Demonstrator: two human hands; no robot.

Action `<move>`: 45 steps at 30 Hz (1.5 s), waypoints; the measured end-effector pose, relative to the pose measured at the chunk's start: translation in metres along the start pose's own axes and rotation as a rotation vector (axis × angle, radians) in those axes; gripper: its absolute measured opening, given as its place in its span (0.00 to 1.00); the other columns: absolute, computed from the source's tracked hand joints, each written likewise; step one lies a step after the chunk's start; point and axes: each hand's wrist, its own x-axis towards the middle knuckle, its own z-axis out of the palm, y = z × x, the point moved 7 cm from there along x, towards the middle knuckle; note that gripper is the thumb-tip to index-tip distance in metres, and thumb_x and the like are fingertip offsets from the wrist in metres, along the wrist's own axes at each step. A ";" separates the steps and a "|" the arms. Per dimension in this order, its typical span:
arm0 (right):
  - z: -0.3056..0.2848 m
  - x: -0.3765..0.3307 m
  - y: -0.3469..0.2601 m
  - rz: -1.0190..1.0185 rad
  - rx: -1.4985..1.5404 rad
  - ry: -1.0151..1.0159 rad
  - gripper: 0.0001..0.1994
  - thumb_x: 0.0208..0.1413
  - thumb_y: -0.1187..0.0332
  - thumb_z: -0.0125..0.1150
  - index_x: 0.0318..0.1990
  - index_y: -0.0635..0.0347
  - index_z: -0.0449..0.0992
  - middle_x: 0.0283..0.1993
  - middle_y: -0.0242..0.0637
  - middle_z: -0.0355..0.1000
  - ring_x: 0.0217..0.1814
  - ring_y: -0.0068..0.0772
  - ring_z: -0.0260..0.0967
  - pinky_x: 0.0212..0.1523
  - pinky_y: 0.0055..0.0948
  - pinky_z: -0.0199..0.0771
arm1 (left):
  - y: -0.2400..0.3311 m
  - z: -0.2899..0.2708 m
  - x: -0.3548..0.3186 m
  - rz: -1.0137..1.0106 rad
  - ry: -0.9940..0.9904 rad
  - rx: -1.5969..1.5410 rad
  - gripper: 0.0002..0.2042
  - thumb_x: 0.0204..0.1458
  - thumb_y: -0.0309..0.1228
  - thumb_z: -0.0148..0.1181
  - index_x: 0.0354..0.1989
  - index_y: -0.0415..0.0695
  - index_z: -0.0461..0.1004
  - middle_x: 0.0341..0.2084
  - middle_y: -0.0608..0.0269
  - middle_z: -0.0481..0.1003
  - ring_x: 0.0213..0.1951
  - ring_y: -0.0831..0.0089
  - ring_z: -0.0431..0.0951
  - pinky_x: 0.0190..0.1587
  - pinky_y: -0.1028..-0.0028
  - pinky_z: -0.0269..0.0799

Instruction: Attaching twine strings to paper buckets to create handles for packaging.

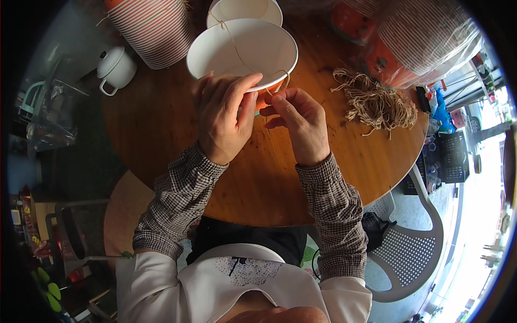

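Checked sleeves nearest, then left hand curled over the near rim of a white-lined, orange-walled paper bowl tilted on the round wooden desk. Right hand pinching thin tan string just beside that rim. Looks like mid-threading or knotting; next move likely calling for steady tension and a firm bowl. String running up across the bowl's white inside. Loose bundle of tan cut strings near, to the right.

Craft workshop: stacked paper bowls, twine
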 end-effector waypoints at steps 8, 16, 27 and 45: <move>0.003 0.000 -0.001 -0.017 -0.005 -0.011 0.09 0.61 0.67 0.56 0.40 0.66 0.71 0.36 0.35 0.76 0.36 0.22 0.75 0.31 0.21 0.75 | 0.002 -0.002 0.000 0.019 0.005 0.001 0.15 0.48 0.25 0.61 0.47 0.48 0.74 0.33 0.67 0.74 0.40 0.69 0.74 0.58 0.59 0.57; 0.002 0.000 0.001 -0.040 -0.049 -0.031 0.08 0.59 0.69 0.60 0.38 0.66 0.74 0.32 0.32 0.75 0.30 0.18 0.72 0.27 0.16 0.73 | 0.015 -0.003 0.006 0.070 -0.147 0.083 0.17 0.45 0.25 0.62 0.46 0.48 0.74 0.30 0.70 0.71 0.36 0.70 0.72 0.54 0.60 0.56; 0.012 -0.009 -0.030 -0.364 -0.643 0.056 0.07 0.52 0.76 0.62 0.39 0.61 0.75 0.34 0.34 0.75 0.28 0.25 0.72 0.29 0.25 0.74 | 0.004 -0.005 0.008 0.017 -0.141 0.000 0.09 0.47 0.23 0.61 0.37 0.46 0.70 0.32 0.67 0.70 0.38 0.67 0.72 0.52 0.62 0.58; 0.012 -0.031 -0.077 -1.064 -1.015 0.284 0.09 0.44 0.78 0.65 0.34 0.57 0.74 0.37 0.33 0.74 0.48 0.38 0.71 0.54 0.42 0.64 | 0.000 -0.011 0.011 -0.087 -0.174 -0.325 0.04 0.49 0.26 0.58 0.33 0.45 0.70 0.29 0.68 0.71 0.36 0.69 0.73 0.60 0.62 0.51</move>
